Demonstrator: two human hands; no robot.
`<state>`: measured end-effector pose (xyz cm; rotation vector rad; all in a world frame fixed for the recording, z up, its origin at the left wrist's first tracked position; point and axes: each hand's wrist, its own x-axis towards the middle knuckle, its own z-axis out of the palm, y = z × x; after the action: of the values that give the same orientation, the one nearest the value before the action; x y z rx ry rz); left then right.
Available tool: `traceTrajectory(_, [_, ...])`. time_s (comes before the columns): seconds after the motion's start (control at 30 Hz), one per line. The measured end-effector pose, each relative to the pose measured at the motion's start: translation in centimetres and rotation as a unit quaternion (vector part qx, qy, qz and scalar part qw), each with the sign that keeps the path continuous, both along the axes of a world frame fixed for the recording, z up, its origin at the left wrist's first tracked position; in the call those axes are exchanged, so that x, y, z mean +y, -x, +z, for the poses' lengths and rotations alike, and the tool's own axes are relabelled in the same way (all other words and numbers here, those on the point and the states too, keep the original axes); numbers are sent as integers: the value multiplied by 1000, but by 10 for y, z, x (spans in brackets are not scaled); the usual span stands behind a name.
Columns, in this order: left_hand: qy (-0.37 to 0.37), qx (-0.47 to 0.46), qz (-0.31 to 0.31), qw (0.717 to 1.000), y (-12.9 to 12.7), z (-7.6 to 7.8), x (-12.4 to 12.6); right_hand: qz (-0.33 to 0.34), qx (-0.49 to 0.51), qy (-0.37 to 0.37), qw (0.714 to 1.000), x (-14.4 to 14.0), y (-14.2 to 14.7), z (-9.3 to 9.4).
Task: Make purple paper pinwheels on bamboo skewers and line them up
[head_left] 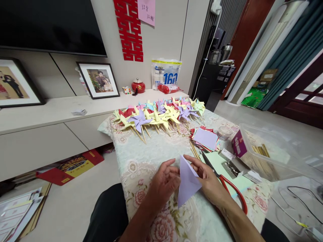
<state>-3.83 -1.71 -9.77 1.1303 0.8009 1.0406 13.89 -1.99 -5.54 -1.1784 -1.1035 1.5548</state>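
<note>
A lilac paper (187, 181), folded into a triangle, stands on edge over the floral tablecloth (156, 148). My left hand (164, 183) pinches its left side and my right hand (209, 183) grips its right side, fingertips at the top corner. Red-handled scissors (230, 188) lie just right of my right hand. A stack of coloured paper squares (205, 138) with a lilac sheet on top sits beyond, with thin wooden sticks (193, 149) beside it. Several finished paper pinwheels (161, 114) lie in a row at the table's far edge.
A clear plastic box (272, 151) with sticks stands at the right, a purple carton (238, 144) and a small round jar (224, 132) by it. A low cabinet (50, 114) with framed photos runs behind. Papers and a red box (68, 166) lie on the floor at left.
</note>
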Motion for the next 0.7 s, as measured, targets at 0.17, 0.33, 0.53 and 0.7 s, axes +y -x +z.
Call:
traceTrajectory(0.17, [-106, 109, 26, 988, -5, 3, -10, -70, -74, -59, 993, 2, 1, -8])
traceTrajectory(0.33, [-130, 191, 49, 972, -15, 7, -17, -84, -173, -113, 975, -2, 4, -16])
traceTrajectory(0.53, [-73, 101, 87, 988, -16, 7, -15, -54, -156, -115, 979, -4, 5, -16])
traceTrajectory(0.7, [36, 32, 122, 991, -12, 20, -12, -54, -80, -69, 993, -1, 5, -14])
